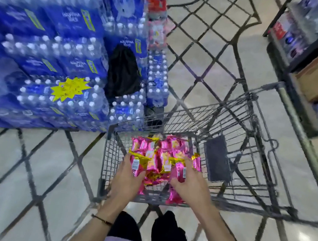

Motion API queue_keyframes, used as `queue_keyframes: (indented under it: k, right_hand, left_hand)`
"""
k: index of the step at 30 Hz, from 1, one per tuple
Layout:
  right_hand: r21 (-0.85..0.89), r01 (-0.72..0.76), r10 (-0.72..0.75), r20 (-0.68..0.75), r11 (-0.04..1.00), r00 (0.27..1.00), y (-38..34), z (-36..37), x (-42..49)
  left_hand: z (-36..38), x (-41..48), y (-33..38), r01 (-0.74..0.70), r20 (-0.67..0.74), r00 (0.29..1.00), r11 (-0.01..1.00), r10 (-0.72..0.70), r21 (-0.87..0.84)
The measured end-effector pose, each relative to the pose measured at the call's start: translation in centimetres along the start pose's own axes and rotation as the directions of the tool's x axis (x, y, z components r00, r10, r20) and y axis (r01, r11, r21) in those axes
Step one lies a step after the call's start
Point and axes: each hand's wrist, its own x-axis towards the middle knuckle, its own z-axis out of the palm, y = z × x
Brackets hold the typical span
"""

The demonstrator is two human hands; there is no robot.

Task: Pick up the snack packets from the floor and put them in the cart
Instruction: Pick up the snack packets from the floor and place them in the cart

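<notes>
Both my left hand and right hand are gripping pink snack packets inside the wire cart. I am watching it standing on a glossy pale tiled floor, with stacked bottled-water packs to its left and shelving on the right. Most packets are lying jumbled, long axes pointing away from me.

The single wide-angle view sits on the person's head and looks forward and steeply down, close over the left hand, the right hand and the wire cart just beyond them, with the tiled floor around, stacked water packs at left and a shelf at far right.
</notes>
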Motion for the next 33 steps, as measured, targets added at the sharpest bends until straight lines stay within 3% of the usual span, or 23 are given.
queue_keyframes:
  k: [10,17,33]
  right_hand:
    - [-0.112,0.05,-0.031,0.165,0.992,0.986,2.2,-0.6,9.2]
    - [-0.113,0.06,-0.031,0.238,0.992,0.971,3.4,3.6,14.7]
    - [-0.274,0.042,0.013,0.193,0.961,0.981,7.8,13.2,20.9]
  left_hand:
    - [5.3,5.5,3.3,0.182,-0.016,0.983,0.983,-0.183,-0.024]
    - [9.2,10.8,1.4,0.203,-0.028,0.978,0.977,-0.205,-0.067]
    - [17.8,17.3,-4.2,0.231,0.002,0.973,0.973,-0.231,0.026]
